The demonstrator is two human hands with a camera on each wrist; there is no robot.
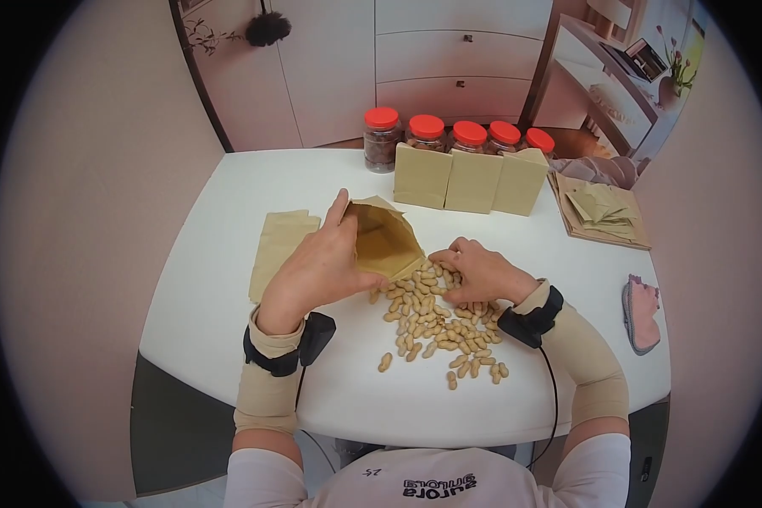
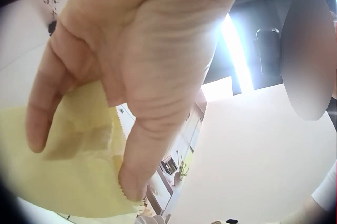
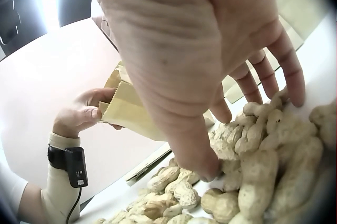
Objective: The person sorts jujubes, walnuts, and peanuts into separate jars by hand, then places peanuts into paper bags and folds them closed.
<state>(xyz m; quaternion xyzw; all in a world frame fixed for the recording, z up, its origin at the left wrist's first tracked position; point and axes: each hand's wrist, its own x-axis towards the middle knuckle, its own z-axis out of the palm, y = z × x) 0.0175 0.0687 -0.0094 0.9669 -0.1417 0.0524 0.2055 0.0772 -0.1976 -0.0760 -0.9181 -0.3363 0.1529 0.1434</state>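
Observation:
A brown paper bag (image 1: 385,237) lies tilted on the white table (image 1: 229,288) with its open mouth toward a pile of peanuts in the shell (image 1: 436,326). My left hand (image 1: 322,267) grips the bag's rim, thumb and fingers pinching the paper (image 2: 79,171). My right hand (image 1: 474,271) rests on top of the peanut pile beside the bag's mouth, fingers curled over the peanuts (image 3: 253,145). The right wrist view shows the left hand (image 3: 84,113) holding the bag (image 3: 129,111) just behind the pile.
Several red-lidded jars (image 1: 453,140) stand at the table's back, with three filled paper bags (image 1: 470,178) upright before them. Flat bags lie at the left (image 1: 279,245) and stacked at the right (image 1: 601,212). A pink cloth (image 1: 642,309) lies by the right edge.

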